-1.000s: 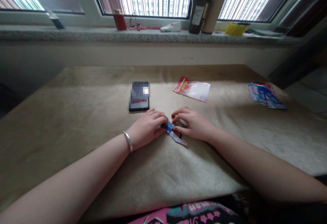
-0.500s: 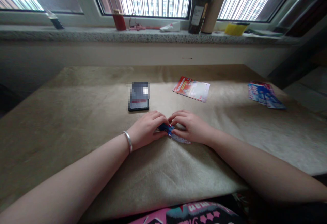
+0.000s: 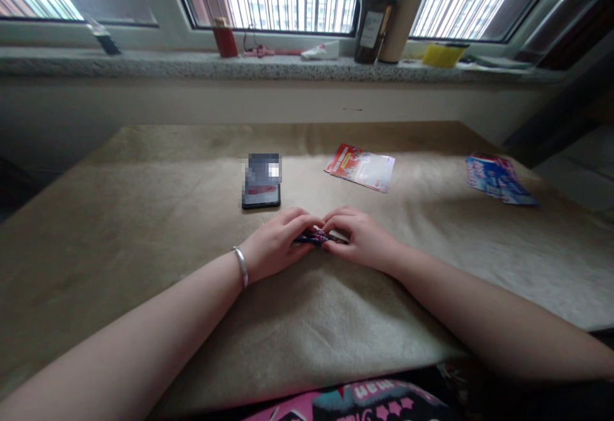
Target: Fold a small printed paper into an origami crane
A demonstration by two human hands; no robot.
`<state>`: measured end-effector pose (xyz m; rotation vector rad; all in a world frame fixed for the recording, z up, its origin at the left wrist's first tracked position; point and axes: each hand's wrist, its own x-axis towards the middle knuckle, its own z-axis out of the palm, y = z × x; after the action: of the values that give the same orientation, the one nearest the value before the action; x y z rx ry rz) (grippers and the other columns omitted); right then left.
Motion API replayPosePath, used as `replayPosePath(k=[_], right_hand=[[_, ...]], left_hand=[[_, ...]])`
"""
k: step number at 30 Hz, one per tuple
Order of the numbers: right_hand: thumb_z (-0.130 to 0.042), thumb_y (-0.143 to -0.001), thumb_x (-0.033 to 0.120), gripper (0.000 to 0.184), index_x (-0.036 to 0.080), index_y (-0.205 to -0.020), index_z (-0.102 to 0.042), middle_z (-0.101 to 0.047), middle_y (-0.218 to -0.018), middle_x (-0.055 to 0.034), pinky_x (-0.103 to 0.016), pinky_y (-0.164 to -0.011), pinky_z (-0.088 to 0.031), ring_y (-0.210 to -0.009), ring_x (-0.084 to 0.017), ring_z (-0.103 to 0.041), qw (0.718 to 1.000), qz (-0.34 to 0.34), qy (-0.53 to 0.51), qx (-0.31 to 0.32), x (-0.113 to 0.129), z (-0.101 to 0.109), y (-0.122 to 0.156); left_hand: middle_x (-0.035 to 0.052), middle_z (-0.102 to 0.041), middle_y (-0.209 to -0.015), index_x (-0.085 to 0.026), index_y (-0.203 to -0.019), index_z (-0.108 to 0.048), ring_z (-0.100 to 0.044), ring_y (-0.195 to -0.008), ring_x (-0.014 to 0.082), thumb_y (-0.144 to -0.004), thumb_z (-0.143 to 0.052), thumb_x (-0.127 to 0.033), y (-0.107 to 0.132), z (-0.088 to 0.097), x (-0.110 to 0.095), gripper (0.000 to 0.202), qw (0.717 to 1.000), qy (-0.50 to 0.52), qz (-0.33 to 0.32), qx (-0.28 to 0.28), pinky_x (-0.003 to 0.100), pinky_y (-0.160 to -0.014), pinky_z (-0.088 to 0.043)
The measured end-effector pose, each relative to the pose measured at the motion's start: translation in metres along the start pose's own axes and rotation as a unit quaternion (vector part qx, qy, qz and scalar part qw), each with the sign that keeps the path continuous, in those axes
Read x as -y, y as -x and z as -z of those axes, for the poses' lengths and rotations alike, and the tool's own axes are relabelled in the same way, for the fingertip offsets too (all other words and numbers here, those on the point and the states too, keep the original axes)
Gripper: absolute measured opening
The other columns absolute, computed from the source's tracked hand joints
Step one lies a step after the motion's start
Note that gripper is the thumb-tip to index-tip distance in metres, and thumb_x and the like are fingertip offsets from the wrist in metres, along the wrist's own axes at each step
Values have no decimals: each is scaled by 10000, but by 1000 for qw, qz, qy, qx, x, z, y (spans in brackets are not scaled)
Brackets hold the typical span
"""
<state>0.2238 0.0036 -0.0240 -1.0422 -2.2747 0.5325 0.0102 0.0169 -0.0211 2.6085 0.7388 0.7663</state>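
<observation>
Between my hands, low over the table, is a folded piece of printed paper (image 3: 316, 237), dark blue with red and white marks. My left hand (image 3: 281, 240), with a silver bangle at its wrist, pinches the paper's left part between thumb and fingers. From the other side, my right hand (image 3: 361, 237) pinches the right part, its fingertips close to those of the left. Both hands hide much of the paper, so its full shape cannot be made out.
A phone (image 3: 261, 197) lies just beyond my left hand. Farther back is a red and white printed sheet (image 3: 364, 168). Several blue and pink printed papers (image 3: 499, 179) lie at the right of the cloth-covered table (image 3: 144, 216). A granite sill (image 3: 288, 70) with small items runs behind.
The paper has turned in my fingers: its pale flap at the lower right no longer shows, and a narrow patterned edge faces me. My hands have barely shifted.
</observation>
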Motion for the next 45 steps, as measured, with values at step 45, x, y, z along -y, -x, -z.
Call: replayPosePath(k=[45], right_hand=[[-527, -893, 331, 153, 230, -847, -633, -707, -957, -1, -323, -733, -403, -840, -176, -599, 972, 115, 202, -15, 2, 6, 1]], left_hand=[[30, -574, -778, -168, -833, -609, -512, -729, 138, -850, -522, -134, -3, 2, -1, 95, 996, -89, -27, -19, 238, -668, -435]])
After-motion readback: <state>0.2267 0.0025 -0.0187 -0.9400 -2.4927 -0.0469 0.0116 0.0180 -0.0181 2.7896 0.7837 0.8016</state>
